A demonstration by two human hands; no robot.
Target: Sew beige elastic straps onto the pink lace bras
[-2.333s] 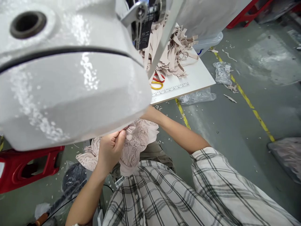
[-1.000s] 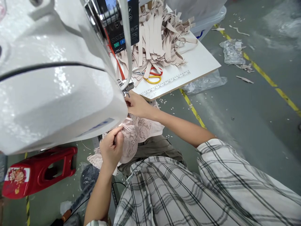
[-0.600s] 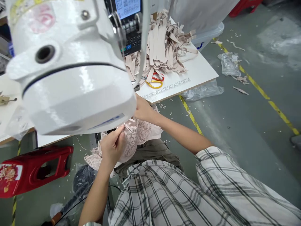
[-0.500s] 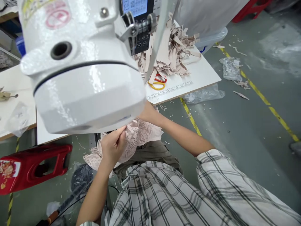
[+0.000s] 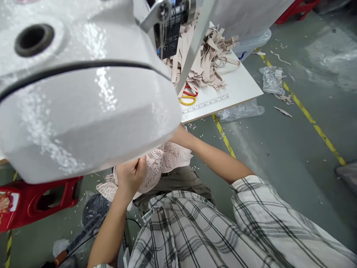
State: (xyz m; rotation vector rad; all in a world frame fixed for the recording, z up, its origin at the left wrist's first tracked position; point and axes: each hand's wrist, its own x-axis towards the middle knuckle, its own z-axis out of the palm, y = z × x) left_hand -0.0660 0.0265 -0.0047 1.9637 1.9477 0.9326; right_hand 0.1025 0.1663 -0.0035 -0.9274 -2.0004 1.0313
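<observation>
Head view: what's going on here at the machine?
A person in a plaid shirt sits at a white sewing machine. The left hand pinches pink lace just below the machine's head; the right arm reaches under it, its hand hidden. Beige strips and scissors lie on the table behind.

A single camera, worn on the head, looks steeply down and a little forward. It sits very close to the sewing machine head [image 5: 83, 104], which fills the upper left, just above the grip of the left hand [image 5: 129, 176] on the lace fabric [image 5: 161, 163]. Beyond the grip lies the table [image 5: 240, 85], to its right the floor [image 5: 279, 149], and below it the wearer's plaid shirt [image 5: 195, 230].
</observation>
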